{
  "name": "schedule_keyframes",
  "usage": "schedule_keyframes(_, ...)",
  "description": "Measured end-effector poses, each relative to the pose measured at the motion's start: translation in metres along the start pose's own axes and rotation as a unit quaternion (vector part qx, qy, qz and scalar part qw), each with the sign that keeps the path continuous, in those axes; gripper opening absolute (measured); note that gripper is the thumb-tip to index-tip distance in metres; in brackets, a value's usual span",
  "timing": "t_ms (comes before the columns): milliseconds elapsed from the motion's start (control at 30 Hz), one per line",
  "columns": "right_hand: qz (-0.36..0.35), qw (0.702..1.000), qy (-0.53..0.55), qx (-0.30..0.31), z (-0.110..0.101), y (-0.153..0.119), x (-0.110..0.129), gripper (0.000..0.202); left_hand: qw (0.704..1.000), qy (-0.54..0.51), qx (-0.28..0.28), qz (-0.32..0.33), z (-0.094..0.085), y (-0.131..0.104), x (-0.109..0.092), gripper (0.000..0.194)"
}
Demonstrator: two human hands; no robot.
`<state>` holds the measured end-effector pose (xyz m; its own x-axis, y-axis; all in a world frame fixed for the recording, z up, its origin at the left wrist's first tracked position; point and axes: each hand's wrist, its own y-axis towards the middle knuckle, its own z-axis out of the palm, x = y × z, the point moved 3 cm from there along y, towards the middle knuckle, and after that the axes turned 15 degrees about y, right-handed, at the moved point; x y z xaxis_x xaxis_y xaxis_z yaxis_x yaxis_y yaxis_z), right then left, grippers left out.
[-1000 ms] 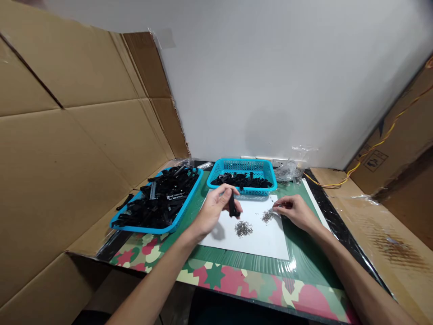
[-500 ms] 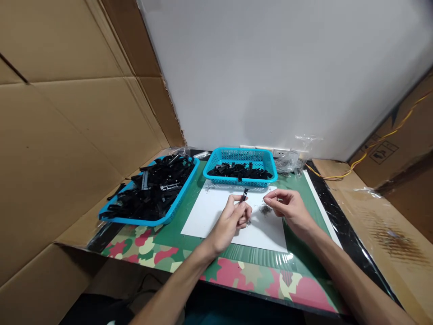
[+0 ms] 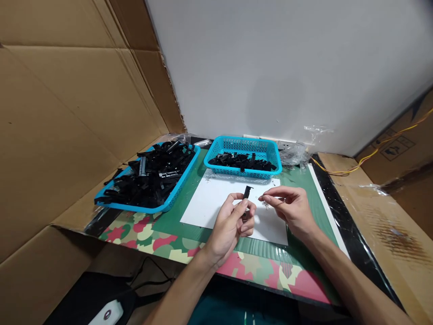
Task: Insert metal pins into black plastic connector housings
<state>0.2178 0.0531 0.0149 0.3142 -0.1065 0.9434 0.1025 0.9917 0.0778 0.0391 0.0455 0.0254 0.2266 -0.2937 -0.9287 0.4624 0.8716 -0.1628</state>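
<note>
A wide blue plastic basket (image 3: 182,184) lay left of a white rectangular sheet (image 3: 206,203), behind which stood a blue perforated plastic basket (image 3: 241,145) holding slim black parts (image 3: 237,161).

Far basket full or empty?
Partly filled: black parts lie low in the far basket, its back side showing bare above them.

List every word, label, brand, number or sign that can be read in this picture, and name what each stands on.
Words, brands, numbers: none readable.
Sign: one framed pictogram on the cardboard box at right; its drawing is too small and blurred to make out.
Dark mark above it: too unclear to read.
</note>
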Motion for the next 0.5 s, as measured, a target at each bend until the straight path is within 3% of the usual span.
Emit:
schedule_keyframes(200, -0.012, 1.0, -0.008, -0.005, 0.001, -0.001, 0.008, 0.029, 0.997, 0.081, -0.019, 0.002, -0.006, 0.004, 0.007, 0.039)
schedule_keyframes(333, -0.017, 1.0, -0.016, 0.004, 0.003, -0.002, 0.011, 0.026, 0.996, 0.064, -0.052, 0.015, -0.009, 0.002, 0.005, 0.034)
schedule_keyframes(433, -0.016, 1.0, -0.025, 0.0, 0.002, -0.003, 0.012, 0.028, 0.997, 0.067, -0.045, 0.014, -0.011, -0.002, 0.003, 0.032)
schedule_keyframes(500, -0.013, 0.999, -0.028, -0.01, -0.002, -0.003, 0.012, 0.031, 0.992, 0.122, -0.035, 0.02, -0.013, -0.005, 0.003, 0.042)
